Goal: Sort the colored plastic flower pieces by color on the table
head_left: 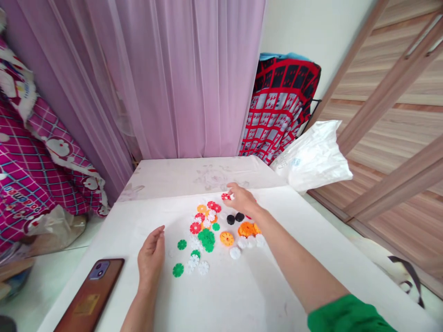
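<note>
A scatter of small plastic snowflake discs (pixel 214 230) in red, orange, green, white and black lies on the white table (pixel 242 290). My right hand (pixel 242 199) reaches to the far side of the pile, fingers pinched on a red and white disc (pixel 226 197). Two black discs (pixel 235 218) lie just below that hand. My left hand (pixel 151 258) rests on the table left of the pile, fingers loosely curled and holding nothing, close to a green disc (pixel 182 245).
A phone in a brown case (pixel 90 295) lies at the table's near left edge. A white plastic bag (pixel 311 157) sits at the far right corner. Pink curtains (pixel 173 78), patterned bedding (pixel 34 161) at left and a red checked blanket (pixel 280 110) stand behind.
</note>
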`<state>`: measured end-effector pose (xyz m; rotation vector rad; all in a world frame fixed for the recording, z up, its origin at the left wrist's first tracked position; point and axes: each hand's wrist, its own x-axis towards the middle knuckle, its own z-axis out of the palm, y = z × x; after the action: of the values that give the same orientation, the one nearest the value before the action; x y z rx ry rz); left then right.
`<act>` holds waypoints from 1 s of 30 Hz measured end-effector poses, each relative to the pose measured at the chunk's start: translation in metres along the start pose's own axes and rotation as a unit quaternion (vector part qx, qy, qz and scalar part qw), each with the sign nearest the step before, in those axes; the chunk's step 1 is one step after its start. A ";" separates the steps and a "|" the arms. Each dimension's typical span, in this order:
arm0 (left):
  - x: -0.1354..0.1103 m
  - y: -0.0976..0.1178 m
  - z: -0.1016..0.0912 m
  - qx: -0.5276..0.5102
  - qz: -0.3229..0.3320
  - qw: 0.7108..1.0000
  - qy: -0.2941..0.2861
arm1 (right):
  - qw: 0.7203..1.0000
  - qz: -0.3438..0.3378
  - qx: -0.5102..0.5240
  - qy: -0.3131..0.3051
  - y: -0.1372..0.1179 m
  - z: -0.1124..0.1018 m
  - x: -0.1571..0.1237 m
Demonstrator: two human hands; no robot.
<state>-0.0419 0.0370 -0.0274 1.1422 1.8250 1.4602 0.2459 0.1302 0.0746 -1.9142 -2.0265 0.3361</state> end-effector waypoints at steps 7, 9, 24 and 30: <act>0.000 0.005 0.001 0.012 -0.003 1.000 -0.003 | 0.991 0.112 -0.052 -0.042 0.095 -0.025 -0.036; 0.000 0.007 0.000 0.018 -0.005 1.000 -0.003 | 0.991 0.112 -0.052 -0.048 0.096 -0.019 -0.038; 0.001 0.003 -0.001 0.016 -0.003 1.000 -0.002 | 0.988 0.099 -0.092 -0.069 0.095 -0.004 -0.037; 0.001 0.002 -0.001 0.008 0.000 1.000 -0.003 | 0.993 0.052 -0.094 -0.046 0.092 -0.013 -0.032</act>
<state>-0.0425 0.0373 -0.0247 1.1519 1.8354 1.4442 0.3367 0.1043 0.0479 -2.1599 -2.0864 0.2713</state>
